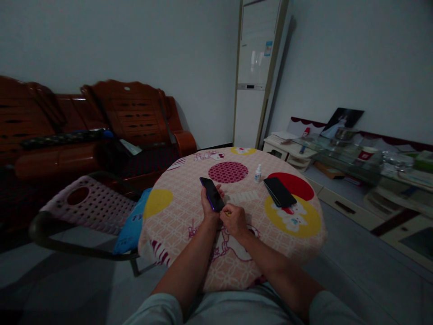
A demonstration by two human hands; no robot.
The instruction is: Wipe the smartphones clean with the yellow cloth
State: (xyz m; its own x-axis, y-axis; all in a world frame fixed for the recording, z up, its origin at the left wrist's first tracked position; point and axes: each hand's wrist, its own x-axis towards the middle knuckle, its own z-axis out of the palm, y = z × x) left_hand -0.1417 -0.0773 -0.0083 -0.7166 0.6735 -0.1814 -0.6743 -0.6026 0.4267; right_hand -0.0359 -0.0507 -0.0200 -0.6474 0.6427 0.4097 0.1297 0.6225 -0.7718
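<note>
Dark phone (212, 194) gripped in left hand (207, 204); right hand (233, 218) pinching small yellowish bit at its lower edge. Mid-fiddling, seemingly; next calls for steady, fine fingertip pressure.

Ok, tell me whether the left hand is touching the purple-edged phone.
Touching. The head view shows the left hand wrapped around the lower end of the purple-edged phone, holding it tilted above the round table.

What I can't make out

My left hand (209, 208) covers the phone's (212, 194) lower end; something yellowish pinched in my right hand (234, 220) is too small to identify. The small bottle's (258, 173) label is unreadable.
</note>
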